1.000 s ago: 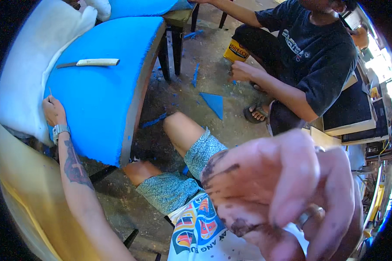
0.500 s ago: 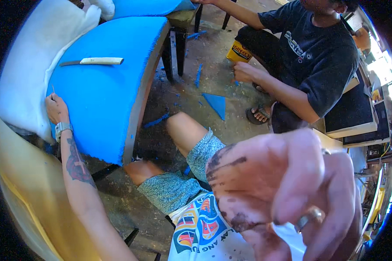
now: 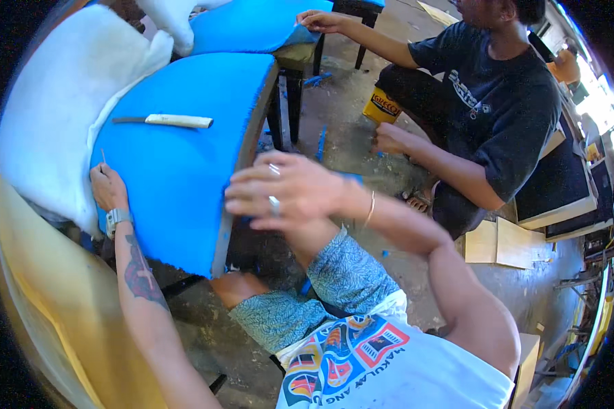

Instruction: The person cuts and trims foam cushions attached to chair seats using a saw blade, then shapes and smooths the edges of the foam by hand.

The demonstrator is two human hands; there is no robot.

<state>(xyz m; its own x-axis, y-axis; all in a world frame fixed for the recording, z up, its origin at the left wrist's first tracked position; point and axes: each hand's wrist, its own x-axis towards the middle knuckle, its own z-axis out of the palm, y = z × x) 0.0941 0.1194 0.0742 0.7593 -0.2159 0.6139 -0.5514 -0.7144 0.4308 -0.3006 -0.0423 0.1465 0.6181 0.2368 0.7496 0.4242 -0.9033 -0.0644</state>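
In front of me is a curved seat panel topped with blue foam (image 3: 177, 170), its cut edge ragged along the right. On the panel lies a knife (image 3: 177, 120) with a pale handle and a dark narrow blade. At the panel's left edge, my left hand (image 3: 109, 189) has its fingers closed on a thin stick (image 3: 103, 155) that points upward. My right hand (image 3: 283, 191) is over the panel's right edge, blurred by motion, fingers stretched out and nothing visible in them. Whether it touches the foam I cannot tell.
White padding (image 3: 54, 102) stands along the left, above a tan curved surface (image 3: 54, 286). A co-worker (image 3: 491, 116) crouches at the right, one hand on another blue foam piece (image 3: 245, 27). Near them is a yellow bucket (image 3: 382, 105). Blue foam scraps (image 3: 321, 143) litter the floor.
My right hand has swung from close before the camera, at the lower right, to the panel's right edge. My left hand stays at the left edge. The view has shifted slightly.
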